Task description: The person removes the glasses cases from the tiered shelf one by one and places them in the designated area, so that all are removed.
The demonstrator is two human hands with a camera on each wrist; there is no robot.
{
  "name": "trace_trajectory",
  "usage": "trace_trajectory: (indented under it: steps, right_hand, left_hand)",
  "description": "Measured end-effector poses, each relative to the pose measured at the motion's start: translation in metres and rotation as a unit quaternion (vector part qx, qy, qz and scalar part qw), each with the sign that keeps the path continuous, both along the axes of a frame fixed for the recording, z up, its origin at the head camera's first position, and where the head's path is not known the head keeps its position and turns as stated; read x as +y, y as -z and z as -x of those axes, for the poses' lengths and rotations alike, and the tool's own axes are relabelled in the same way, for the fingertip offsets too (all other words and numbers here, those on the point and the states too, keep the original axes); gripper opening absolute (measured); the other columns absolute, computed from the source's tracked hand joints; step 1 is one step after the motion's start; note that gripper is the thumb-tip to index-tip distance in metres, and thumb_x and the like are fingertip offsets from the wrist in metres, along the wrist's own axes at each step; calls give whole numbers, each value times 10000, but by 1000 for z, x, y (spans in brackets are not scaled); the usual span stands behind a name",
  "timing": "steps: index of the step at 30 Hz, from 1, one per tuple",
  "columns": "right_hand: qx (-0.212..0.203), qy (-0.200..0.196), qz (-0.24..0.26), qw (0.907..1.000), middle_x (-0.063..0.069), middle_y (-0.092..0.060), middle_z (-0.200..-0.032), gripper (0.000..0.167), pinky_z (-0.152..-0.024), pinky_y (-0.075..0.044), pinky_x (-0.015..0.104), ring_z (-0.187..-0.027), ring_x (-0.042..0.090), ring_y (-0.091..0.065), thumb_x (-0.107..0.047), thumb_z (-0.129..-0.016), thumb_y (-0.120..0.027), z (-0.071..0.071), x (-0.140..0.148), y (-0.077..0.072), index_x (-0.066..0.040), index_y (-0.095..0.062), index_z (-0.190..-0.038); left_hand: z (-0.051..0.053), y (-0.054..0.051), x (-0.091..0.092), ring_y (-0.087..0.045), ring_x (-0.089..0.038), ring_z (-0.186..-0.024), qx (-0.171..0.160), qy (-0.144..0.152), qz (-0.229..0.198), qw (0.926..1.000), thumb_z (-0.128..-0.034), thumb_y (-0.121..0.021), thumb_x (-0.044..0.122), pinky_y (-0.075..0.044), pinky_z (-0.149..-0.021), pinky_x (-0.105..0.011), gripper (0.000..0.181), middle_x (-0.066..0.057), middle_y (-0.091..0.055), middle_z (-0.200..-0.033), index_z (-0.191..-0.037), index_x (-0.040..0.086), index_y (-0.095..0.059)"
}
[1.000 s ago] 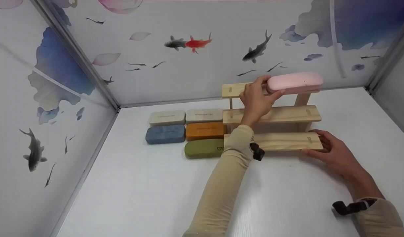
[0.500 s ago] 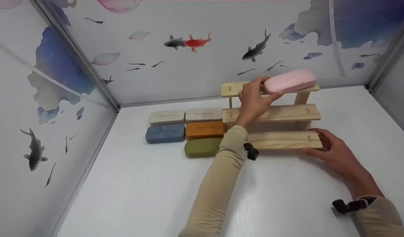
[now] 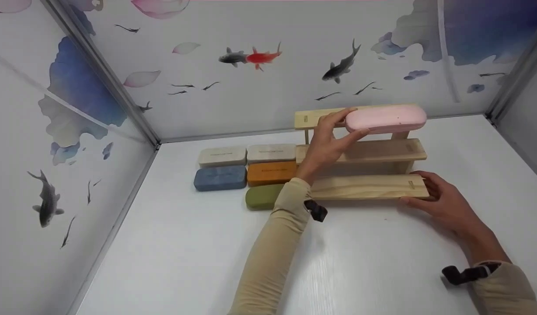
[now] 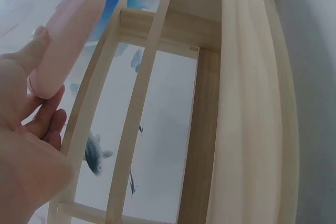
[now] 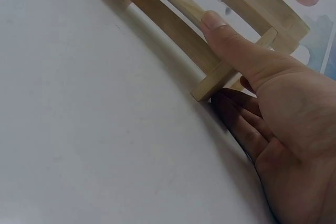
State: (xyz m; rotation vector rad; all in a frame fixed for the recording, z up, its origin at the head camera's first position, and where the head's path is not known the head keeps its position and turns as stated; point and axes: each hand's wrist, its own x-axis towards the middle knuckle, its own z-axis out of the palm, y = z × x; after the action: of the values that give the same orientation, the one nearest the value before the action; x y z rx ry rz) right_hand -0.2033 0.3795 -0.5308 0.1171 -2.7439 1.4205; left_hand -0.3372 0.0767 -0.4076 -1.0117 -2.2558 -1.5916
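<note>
A pink glasses case (image 3: 386, 119) is pinched at its left end by my left hand (image 3: 327, 142), thumb in front and fingers behind. It hangs in front of the top shelf of a three-tier wooden rack (image 3: 369, 187); in the left wrist view the pink case (image 4: 71, 38) is tilted and apart from the wood. My right hand (image 3: 445, 203) grips the right end of the rack's lowest shelf. The right wrist view has that thumb (image 5: 226, 38) on the shelf's front and the other fingers curled beneath and behind its end.
Left of the rack lie several glasses cases: a blue one (image 3: 220, 178), an orange one (image 3: 272, 173), a green one (image 3: 264, 197), a beige one (image 3: 222, 156) and a white one (image 3: 272, 152). Printed panels wall the white table (image 3: 172, 245) at the back and left.
The pink case first shifted left and tilted up, then came level, lower and nearer. My left hand and forearm moved left and toward me. The right hand stayed on the rack.
</note>
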Motion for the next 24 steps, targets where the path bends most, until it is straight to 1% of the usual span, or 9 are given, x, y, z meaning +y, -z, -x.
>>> trace_trajectory:
  steps: [2,5,7,9,12,15,19,21,24]
  right_hand:
    - [27,-2,-14,10000,153,-582,-1506,852,-863,-466,22,-1120,-155,-561,-411,-972,-831,0,0,1,-117,-404,-1648]
    - [60,6,-27,10000,137,-587,-1488,838,-863,-466,23,-1119,-150,-568,-407,-973,-831,1,0,1,-123,-415,-1642]
    - [63,-1,-6,10000,136,-588,-1483,834,-864,-468,27,-1119,-147,-571,-401,-973,-832,1,-1,1,-120,-417,-1641]
    - [43,-5,0,10000,148,-581,-1495,843,-865,-465,24,-1124,-155,-564,-405,-976,-828,1,-2,1,-113,-409,-1646]
    - [16,7,-17,10000,154,-577,-1504,849,-864,-460,20,-1123,-160,-557,-415,-973,-828,1,-2,0,-111,-408,-1646]
    - [-3,23,-33,10000,134,-579,-1504,831,-858,-463,27,-1118,-139,-573,-418,-969,-832,1,-1,1,-139,-422,-1635]
    - [18,29,-19,10000,88,-586,-1481,796,-852,-474,43,-1108,-102,-602,-396,-968,-838,2,0,1,-175,-441,-1621]
    - [43,24,-12,10000,68,-590,-1462,784,-852,-478,45,-1106,-104,-608,-379,-971,-838,2,1,1,-170,-445,-1617]
    - [55,11,-14,10000,27,-599,-1435,776,-853,-478,45,-1102,-117,-609,-374,-975,-835,1,0,1,-160,-451,-1614]
  left_hand:
    - [-2,3,-5,-594,-61,-1262,-43,37,-161,9999,-976,-841,286,-437,-1159,-265,567,-31,-699,-1427,-1492,139,-657]
    - [-6,8,-15,-590,-40,-1243,-194,-67,-320,9993,-976,-841,305,-438,-1147,-249,562,-10,-705,-1381,-1487,155,-662]
    - [-10,13,-23,-574,-36,-1240,-400,-108,-451,9981,-972,-845,310,-495,-1094,-248,554,12,-694,-1355,-1480,174,-670]
    - [-14,18,-32,-557,-50,-1233,-520,-173,-522,9971,-967,-852,303,-498,-1072,-263,546,29,-687,-1321,-1473,197,-678]
    - [-18,25,-46,-550,-70,-1235,-544,-198,-593,9966,-964,-854,283,-493,-1094,-330,539,52,-690,-1299,-1470,222,-681]
    - [-21,30,-60,-550,-87,-1243,-442,-218,-616,9969,-967,-851,283,-430,-1173,-474,530,65,-704,-1300,-1467,227,-683]
    - [-26,34,-76,-534,-109,-1253,-504,-249,-694,9960,-971,-846,287,-428,-1157,-617,537,44,-685,-1329,-1477,233,-675]
    - [-29,36,-84,-532,-132,-1254,-518,-281,-699,9958,-972,-845,268,-458,-1122,-627,554,13,-674,-1347,-1493,221,-663]
    - [-32,42,-98,-555,-173,-1234,-415,-290,-610,9968,-977,-837,231,-514,-1076,-583,573,-32,-670,-1371,-1514,179,-642]
